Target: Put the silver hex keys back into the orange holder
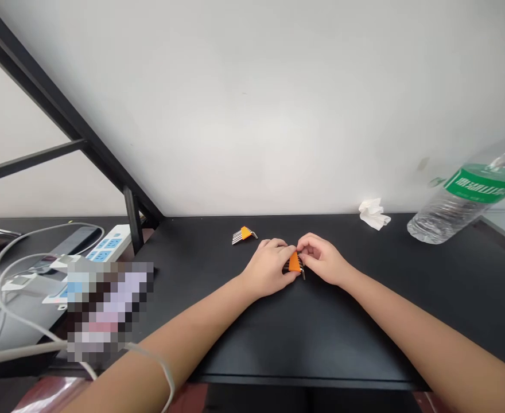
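Our left hand [270, 265] grips the orange holder [294, 263] at the middle of the desk [321, 338]; our right hand [325, 260] is beside its keys [303, 271], whether grasping one we cannot tell.

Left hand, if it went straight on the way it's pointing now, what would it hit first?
Beyond the orange holder in its grip, the left hand would likely meet the right hand first, though depth is hard to judge.

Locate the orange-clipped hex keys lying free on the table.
In the head view, the free hex keys lie left of centre on the black table, beyond the left hand, toward the wall.
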`<state>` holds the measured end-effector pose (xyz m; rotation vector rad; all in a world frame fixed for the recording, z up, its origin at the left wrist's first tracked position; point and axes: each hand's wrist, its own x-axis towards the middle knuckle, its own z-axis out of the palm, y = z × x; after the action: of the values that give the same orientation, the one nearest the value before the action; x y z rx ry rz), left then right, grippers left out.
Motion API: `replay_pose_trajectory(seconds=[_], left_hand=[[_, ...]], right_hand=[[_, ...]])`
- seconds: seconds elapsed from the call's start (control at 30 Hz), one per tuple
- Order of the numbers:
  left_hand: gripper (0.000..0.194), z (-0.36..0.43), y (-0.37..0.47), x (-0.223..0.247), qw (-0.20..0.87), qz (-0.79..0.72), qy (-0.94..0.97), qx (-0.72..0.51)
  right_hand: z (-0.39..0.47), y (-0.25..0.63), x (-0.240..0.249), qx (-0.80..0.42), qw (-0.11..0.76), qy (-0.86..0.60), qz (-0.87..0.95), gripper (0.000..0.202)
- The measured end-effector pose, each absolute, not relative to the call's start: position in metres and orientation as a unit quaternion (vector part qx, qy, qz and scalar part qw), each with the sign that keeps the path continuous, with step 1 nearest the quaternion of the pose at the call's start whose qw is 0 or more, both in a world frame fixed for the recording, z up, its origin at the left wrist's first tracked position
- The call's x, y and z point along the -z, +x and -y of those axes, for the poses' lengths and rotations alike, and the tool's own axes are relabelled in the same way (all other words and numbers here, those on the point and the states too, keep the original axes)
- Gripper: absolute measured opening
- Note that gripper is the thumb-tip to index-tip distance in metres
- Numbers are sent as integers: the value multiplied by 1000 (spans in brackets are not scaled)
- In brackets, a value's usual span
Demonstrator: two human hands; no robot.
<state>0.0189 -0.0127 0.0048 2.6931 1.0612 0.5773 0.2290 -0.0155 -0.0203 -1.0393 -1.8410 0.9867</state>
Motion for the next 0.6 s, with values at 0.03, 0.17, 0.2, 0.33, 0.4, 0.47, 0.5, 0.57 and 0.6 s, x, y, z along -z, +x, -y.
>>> replay_pose_trajectory(seconds=[0.03, 0.17, 0.2, 0.33, 0.4, 0.47, 0.5, 0.57, 0.6], left_hand=[[40, 13, 20, -3, 95, -357, 909, -195], [42, 10, 18, 4, 88, -342, 917, -186], [43, 8, 17, 6, 83, -338, 918, -188], [44, 2, 13, 9, 80, -324, 920, -208], [45, 0, 12, 10, 92, -322, 918, -212], [45, -1, 9, 10, 102, -325, 915, -215], [45, -2, 8, 9, 104, -331, 912, -219], [44, -5, 6, 9, 108, -338, 908, -222], [44, -6, 6, 9, 107, -343, 906, -223]], right_hand=[[15, 230, 21, -408, 389, -418, 712, 6], [10, 251, 15, -283, 351, -443, 775, 9], [8, 261, 13, -218, 347, -456, 790, 11], [-6, 294, 12, -133, 284, -540, 781, 16], [-12, 299, 14, -140, 233, -548, 791, 18], [-14, 295, 13, -127, 194, -558, 797, 15], [-14, 291, 11, -116, 174, -567, 796, 17], [-10, 281, 4, -98, 119, -607, 780, 18], [-7, 276, 0, -105, 93, -627, 767, 15]])
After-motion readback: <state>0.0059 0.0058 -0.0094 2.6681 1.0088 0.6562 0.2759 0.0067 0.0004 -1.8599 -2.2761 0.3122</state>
